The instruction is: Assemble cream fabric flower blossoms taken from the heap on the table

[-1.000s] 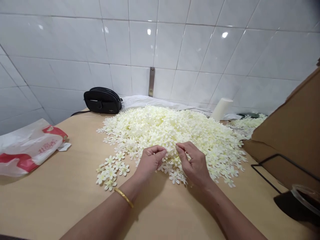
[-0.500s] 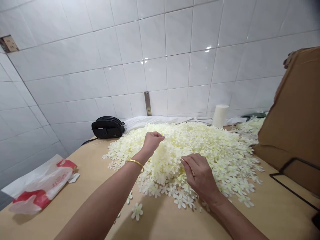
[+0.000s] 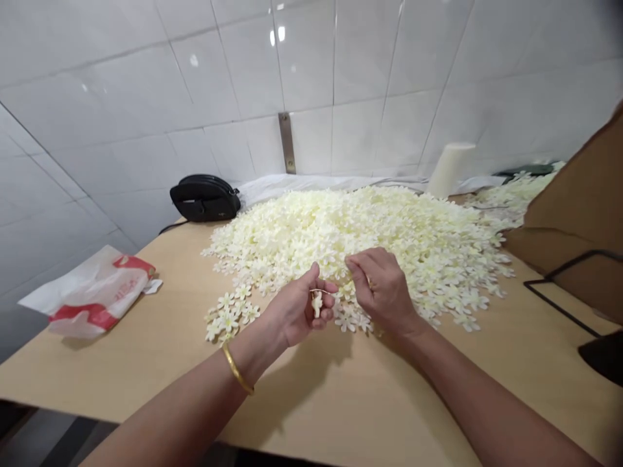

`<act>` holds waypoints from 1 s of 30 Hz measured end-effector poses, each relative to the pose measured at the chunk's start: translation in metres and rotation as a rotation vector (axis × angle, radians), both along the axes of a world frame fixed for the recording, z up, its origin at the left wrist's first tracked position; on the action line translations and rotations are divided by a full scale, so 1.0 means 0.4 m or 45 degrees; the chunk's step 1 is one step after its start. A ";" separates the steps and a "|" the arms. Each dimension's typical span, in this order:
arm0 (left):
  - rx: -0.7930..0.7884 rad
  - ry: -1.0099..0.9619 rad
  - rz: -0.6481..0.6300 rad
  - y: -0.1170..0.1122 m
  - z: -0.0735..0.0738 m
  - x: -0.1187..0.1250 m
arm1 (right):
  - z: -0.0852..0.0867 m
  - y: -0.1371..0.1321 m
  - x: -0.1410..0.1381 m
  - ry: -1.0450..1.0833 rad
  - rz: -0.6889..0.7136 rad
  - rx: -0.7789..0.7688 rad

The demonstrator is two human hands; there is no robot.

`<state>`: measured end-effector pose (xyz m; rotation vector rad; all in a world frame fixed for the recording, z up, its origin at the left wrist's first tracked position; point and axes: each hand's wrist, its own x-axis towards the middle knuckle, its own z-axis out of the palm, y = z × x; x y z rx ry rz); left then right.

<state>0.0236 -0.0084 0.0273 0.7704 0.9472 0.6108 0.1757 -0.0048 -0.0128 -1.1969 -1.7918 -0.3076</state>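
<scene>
Many white and pale yellow artificial flowers (image 3: 379, 227) lie in a wide heap on the table. My left hand (image 3: 302, 305) is turned palm up in front of the heap, its fingers curled around a small cream flower (image 3: 317, 303). A thin pale strand (image 3: 318, 290) crosses those fingers. A gold bangle (image 3: 237, 368) circles my left wrist. Close by on the right, my right hand (image 3: 382, 288) is closed in a pinch at the heap's front edge; what its fingertips hold is too small to make out. Several flowers (image 3: 228, 314) form a small cluster left of my left hand.
A black pouch (image 3: 204, 198) stands at the back left, with a red and white plastic bag (image 3: 104, 292) nearer. Behind the heap is a white cone (image 3: 450, 170) against the tiled wall. A cardboard box (image 3: 579, 227) and a black metal frame (image 3: 559, 305) occupy the right side.
My left hand has come down from over the heap toward me and turned palm up, a flower now visible in it. My right hand stays pinched. The view has tilted down.
</scene>
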 end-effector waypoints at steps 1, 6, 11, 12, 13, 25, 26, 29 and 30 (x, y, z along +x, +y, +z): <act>-0.075 -0.036 0.004 0.000 -0.007 -0.006 | 0.000 0.000 0.000 0.009 -0.001 -0.006; -0.117 -0.241 0.049 0.006 -0.028 -0.019 | 0.011 -0.016 -0.010 0.080 0.086 -0.048; -0.043 -0.419 0.148 0.008 -0.049 -0.029 | 0.021 -0.039 -0.037 0.000 0.297 -0.072; -0.024 -0.448 0.166 0.009 -0.052 -0.032 | 0.020 -0.040 -0.041 -0.039 0.324 -0.075; -0.007 -0.469 0.180 0.012 -0.053 -0.036 | 0.019 -0.039 -0.044 -0.083 0.344 -0.080; -0.021 -0.515 0.210 0.021 -0.057 -0.049 | -0.010 -0.020 -0.051 -0.310 0.314 -0.156; -0.011 -0.510 0.217 0.020 -0.059 -0.050 | -0.011 -0.021 -0.053 -0.304 0.307 -0.155; 0.069 -0.460 0.206 0.015 -0.062 -0.048 | -0.013 -0.027 -0.060 -0.297 0.300 -0.168; 0.108 -0.421 0.210 0.014 -0.063 -0.047 | -0.014 -0.029 -0.062 -0.300 0.306 -0.183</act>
